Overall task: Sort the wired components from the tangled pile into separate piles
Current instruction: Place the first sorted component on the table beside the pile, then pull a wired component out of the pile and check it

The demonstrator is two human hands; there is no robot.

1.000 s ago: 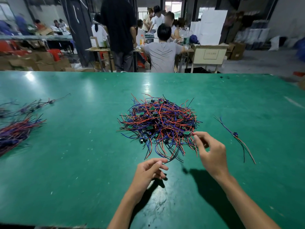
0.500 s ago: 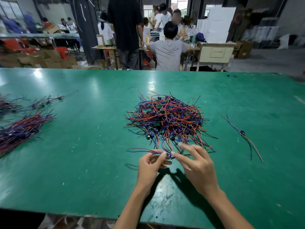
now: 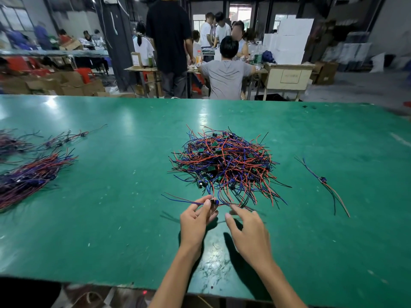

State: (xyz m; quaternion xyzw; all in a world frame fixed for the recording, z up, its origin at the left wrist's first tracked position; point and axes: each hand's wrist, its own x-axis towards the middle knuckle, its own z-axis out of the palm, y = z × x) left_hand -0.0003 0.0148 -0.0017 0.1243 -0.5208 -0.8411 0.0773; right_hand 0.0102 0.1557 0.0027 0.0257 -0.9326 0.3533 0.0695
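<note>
On the green table (image 3: 111, 218), the far left edge carries a sorted bundle (image 3: 29, 178) of red and purple-blue wires laid roughly parallel, with a thinner, looser group of wires (image 3: 60, 141) lying beyond it, apart from the bundle. Moving right, the left hand (image 3: 195, 221) hovers near the front of the table, its thumb and forefinger pinching one wired component (image 3: 214, 202) at the small dark module; the blue and red leads of this component run out leftward from the pinch and rightward toward the pile. Directly beyond the hands, at the table centre, sits the tangled pile (image 3: 224, 163), a dense mound of red, blue and black wires with small green boards mixed in. The right hand (image 3: 249, 232) is just beside the left, fingers extended and relaxed, its fingertips at the right-hand leads where they meet the near fringe of the pile; whether they actually touch the leads cannot be determined. Further right, well apart from the pile, a single separated component (image 3: 322, 180) lies flat with its leads extended.
</note>
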